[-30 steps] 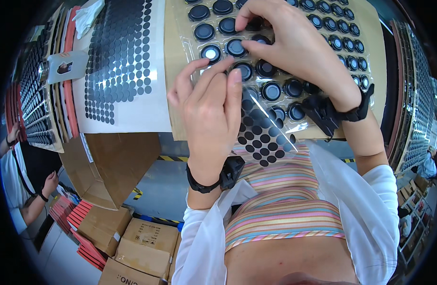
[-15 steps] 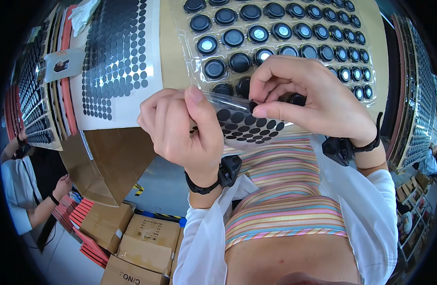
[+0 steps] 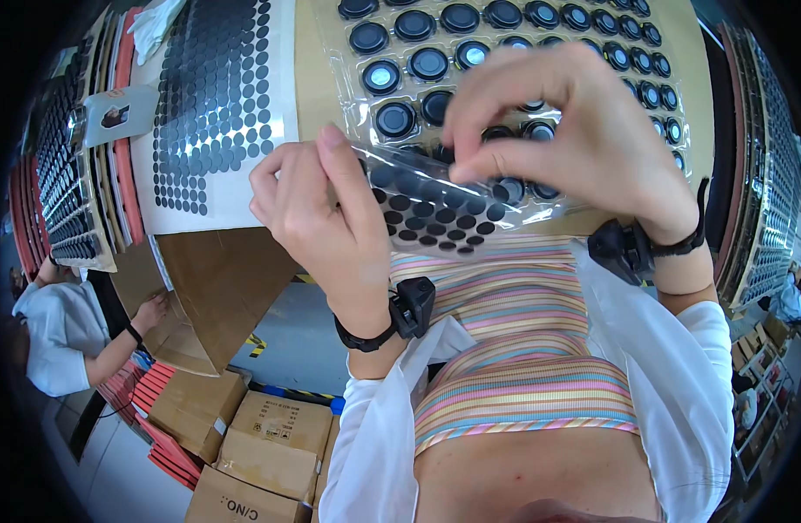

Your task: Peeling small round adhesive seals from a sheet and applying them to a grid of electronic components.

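My left hand (image 3: pixel 326 222) is closed on the edge of a clear, flexible sheet dotted with black round stickers (image 3: pixel 437 222). The sheet hangs tilted in front of my body, its upper edge over the near part of a clear plastic tray (image 3: pixel 352 87). Black round caps (image 3: pixel 394 119), some with shiny pale centres, sit in rows in that tray. Just above the sheet, my right hand (image 3: pixel 566 131) is curled, thumb and fingers drawn together. Motion blurs its fingertips, so whatever they pinch cannot be made out.
Left of the tray lies a larger sheet of black dots (image 3: pixel 213 113), with a white glove (image 3: pixel 155 26) at its far corner. Stacked trays (image 3: pixel 749 166) stand at the right. Cardboard boxes (image 3: pixel 270 427) are on the floor; another person (image 3: pixel 69 336) works at the left.
My right hand has risen slightly off the sheet, where it was pinching a black sticker. My left hand and the sheet have shifted a little left. The other person's arm has moved right.
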`<state>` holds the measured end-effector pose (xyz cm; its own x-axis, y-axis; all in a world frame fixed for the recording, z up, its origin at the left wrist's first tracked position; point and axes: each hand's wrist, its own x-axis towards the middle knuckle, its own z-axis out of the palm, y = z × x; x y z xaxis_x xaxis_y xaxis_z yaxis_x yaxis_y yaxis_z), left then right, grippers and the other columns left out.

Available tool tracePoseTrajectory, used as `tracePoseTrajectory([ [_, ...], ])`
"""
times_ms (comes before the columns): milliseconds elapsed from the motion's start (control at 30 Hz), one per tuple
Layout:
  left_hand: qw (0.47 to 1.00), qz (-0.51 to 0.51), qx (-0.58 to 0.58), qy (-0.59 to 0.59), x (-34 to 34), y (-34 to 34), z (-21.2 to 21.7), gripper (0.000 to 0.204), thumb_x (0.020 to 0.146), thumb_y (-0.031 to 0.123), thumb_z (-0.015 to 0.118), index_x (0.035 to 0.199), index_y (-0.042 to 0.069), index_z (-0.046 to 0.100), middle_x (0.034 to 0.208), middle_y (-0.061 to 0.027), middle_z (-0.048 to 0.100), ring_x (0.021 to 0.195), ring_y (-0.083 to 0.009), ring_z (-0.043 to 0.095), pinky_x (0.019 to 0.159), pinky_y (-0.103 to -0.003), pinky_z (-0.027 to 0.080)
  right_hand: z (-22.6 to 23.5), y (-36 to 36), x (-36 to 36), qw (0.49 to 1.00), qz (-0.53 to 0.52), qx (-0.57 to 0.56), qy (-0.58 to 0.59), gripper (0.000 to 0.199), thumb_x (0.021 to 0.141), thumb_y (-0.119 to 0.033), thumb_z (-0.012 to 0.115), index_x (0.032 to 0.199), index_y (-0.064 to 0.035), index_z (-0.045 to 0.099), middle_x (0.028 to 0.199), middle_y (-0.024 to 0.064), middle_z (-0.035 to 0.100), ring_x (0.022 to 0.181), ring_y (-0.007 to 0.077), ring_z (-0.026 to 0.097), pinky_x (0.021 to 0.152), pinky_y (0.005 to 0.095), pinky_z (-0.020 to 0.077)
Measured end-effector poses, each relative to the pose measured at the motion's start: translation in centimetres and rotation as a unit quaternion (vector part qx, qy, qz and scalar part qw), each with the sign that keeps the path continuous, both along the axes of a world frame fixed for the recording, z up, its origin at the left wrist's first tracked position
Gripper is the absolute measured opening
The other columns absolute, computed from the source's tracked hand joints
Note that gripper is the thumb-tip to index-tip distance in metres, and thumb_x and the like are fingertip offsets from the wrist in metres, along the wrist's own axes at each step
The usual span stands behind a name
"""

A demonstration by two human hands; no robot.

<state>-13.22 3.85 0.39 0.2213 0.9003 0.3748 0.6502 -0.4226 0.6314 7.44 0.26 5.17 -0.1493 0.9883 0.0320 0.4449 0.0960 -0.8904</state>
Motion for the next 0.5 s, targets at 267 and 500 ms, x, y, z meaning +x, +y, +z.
tracePoseTrajectory([
  [267, 0.997, -0.08, -0.002, 0.001, 0.6, 0.4, -1.4, 0.024, 0.101, 0.016, 0.058, 0.092, 0.0, 0.073, 0.104, -0.0042, 0.076, 0.125, -0.0311, 0.052, 0.106, -0.044, 0.026, -2.0, 6.3, -0.7, 0.998, -0.055, 0.002, -0.031, 0.012, 0.078, -0.007, 0.074, 0.077, 0.0044, 0.071, 0.079, 0.0175, 0.069, 0.088, 0.03, 0.064, 0.083, 0.0365, 0.0513],
  [500, 0.995, -0.092, 0.002, 0.024, 0.3, 0.6, -1.9, 0.026, 0.1, 0.016, 0.059, 0.082, 0.0, 0.068, 0.11, -0.0036, 0.075, 0.127, -0.0318, 0.05, 0.107, -0.045, 0.026, -3.6, 6.9, -1.3, 0.991, -0.055, 0.074, -0.093, 0.014, 0.078, -0.011, 0.072, 0.076, 0.0027, 0.071, 0.082, 0.0165, 0.069, 0.09, 0.0303, 0.062, 0.087, 0.0361, 0.0495],
])
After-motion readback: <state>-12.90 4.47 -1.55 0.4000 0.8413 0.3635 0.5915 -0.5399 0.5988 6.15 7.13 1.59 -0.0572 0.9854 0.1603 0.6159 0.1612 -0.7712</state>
